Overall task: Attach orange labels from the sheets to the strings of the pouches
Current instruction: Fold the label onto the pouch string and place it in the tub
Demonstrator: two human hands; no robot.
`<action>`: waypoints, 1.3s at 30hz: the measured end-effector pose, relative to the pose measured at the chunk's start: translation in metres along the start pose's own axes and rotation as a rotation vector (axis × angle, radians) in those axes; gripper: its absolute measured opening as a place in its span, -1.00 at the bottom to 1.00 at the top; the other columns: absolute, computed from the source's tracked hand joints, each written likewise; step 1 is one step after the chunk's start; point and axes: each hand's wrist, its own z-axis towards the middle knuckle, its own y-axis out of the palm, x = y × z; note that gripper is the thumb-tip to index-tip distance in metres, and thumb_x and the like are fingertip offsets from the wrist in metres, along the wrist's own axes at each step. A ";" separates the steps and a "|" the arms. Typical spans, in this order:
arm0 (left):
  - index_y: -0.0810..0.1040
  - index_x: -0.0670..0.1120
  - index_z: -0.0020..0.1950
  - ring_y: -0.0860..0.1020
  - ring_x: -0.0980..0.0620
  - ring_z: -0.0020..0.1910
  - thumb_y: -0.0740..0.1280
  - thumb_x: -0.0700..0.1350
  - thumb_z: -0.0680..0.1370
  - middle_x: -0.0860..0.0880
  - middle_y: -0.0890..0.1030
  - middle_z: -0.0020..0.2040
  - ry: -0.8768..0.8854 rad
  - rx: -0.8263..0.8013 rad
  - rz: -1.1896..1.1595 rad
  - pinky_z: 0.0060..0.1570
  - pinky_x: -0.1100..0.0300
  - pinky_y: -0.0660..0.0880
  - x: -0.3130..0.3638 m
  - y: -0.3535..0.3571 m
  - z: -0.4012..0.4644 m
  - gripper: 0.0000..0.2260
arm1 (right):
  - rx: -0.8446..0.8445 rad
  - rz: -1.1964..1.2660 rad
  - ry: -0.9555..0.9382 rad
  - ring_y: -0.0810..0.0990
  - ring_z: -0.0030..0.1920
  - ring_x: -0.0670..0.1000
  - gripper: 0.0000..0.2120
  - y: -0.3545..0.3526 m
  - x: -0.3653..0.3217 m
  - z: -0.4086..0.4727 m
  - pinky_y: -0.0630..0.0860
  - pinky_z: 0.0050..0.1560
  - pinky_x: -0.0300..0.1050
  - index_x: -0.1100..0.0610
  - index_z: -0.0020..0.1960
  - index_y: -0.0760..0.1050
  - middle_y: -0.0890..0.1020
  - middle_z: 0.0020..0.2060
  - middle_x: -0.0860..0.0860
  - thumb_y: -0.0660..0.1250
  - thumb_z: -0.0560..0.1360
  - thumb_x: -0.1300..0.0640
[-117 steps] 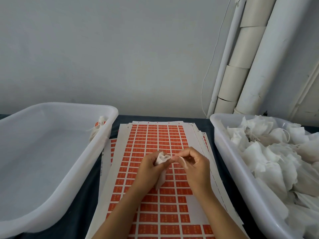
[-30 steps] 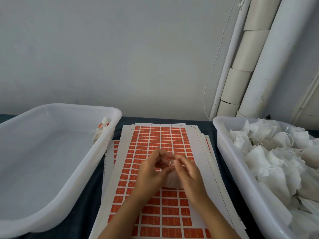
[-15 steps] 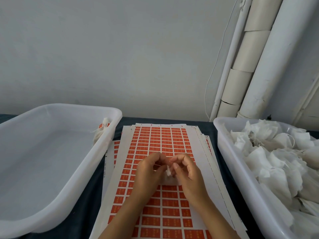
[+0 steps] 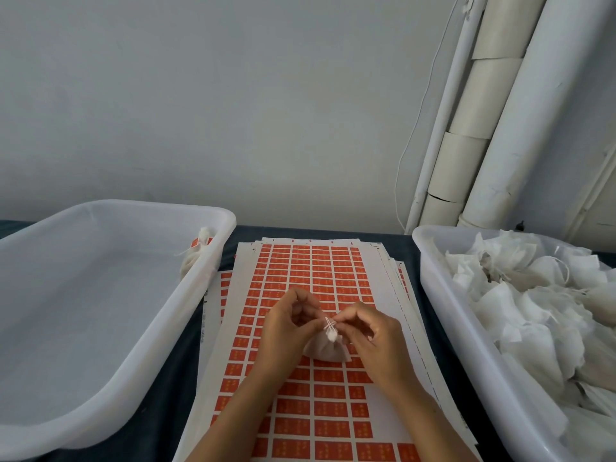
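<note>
A small white pouch (image 4: 325,349) hangs between my hands above a stack of label sheets (image 4: 310,271) printed with rows of orange labels. Its white strings (image 4: 329,324) cross in a knot at the gathered neck. My left hand (image 4: 286,331) pinches one string end. From the other side my right hand (image 4: 373,338) pinches the other end. No loose label shows in my fingers.
A white tub (image 4: 83,388) on the left holds one pouch with an orange label (image 4: 196,253) at its right wall. Another white tub (image 4: 443,315) on the right is heaped with unlabelled pouches (image 4: 533,295). White pipes (image 4: 473,128) stand at the back right wall.
The pouch has dropped lower between my hands and its body now shows. My hands have drawn slightly apart, and the strings now cross at the pouch's neck.
</note>
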 end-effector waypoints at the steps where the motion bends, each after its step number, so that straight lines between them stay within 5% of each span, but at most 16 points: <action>1: 0.52 -0.04 -0.10 0.62 0.13 -0.24 0.42 -0.35 0.42 0.04 0.63 -0.27 -0.010 -0.017 -0.009 -0.22 0.35 0.54 -0.001 0.000 0.001 -0.77 | -0.013 -0.011 -0.010 0.61 -0.16 -0.19 -0.78 -0.001 -0.002 0.000 0.54 -0.18 -0.39 -0.13 -0.15 0.51 0.59 -0.26 -0.29 0.39 0.45 0.20; 10: 0.55 -0.02 -0.10 0.55 0.18 -0.17 0.27 -0.30 0.54 0.15 0.58 -0.22 0.016 -0.218 0.003 -0.20 0.35 0.52 0.002 0.002 -0.002 -0.81 | 0.120 0.167 0.128 0.62 -0.29 0.01 -0.85 0.001 -0.005 0.000 0.61 -0.24 -0.18 0.06 -0.19 0.45 0.60 -0.32 -0.05 0.31 0.50 0.27; 17: 0.41 0.04 0.15 0.58 0.14 -0.07 0.35 -0.12 0.53 0.19 0.56 -0.05 0.109 -0.459 -0.011 -0.10 0.31 0.53 0.003 0.004 -0.009 -0.76 | 0.119 0.155 0.158 0.65 -0.22 -0.06 -0.88 0.003 -0.004 -0.001 0.59 -0.26 -0.26 0.08 -0.14 0.44 0.63 -0.28 -0.06 0.33 0.49 0.25; 27: 0.46 0.00 -0.13 0.47 0.16 -0.34 0.28 -0.03 0.57 0.11 0.51 -0.31 0.173 -0.211 0.233 -0.32 0.36 0.43 0.002 0.008 -0.006 -0.90 | 0.244 -0.096 0.065 0.59 -0.14 -0.25 -0.74 -0.004 -0.003 -0.001 0.48 -0.26 -0.49 -0.11 -0.21 0.35 0.56 -0.32 -0.24 0.36 0.47 0.18; 32: 0.51 -0.09 -0.14 0.50 0.08 -0.34 0.26 0.03 0.56 0.01 0.55 -0.31 0.137 -0.164 0.225 -0.33 0.34 0.44 0.002 0.006 -0.005 -0.79 | 0.307 -0.255 0.141 0.57 -0.40 -0.19 -0.81 -0.010 -0.003 0.000 0.46 -0.36 -0.45 -0.01 -0.17 0.35 0.50 -0.33 -0.28 0.38 0.45 0.09; 39: 0.49 0.06 -0.26 0.53 0.20 -0.37 0.29 -0.02 0.56 0.15 0.57 -0.35 0.090 -0.171 0.154 -0.36 0.43 0.44 0.008 0.009 -0.006 -0.82 | 0.333 -0.284 0.223 0.59 -0.39 -0.10 -0.83 -0.013 -0.005 0.002 0.54 -0.34 -0.27 0.08 -0.16 0.38 0.57 -0.31 -0.09 0.37 0.47 0.10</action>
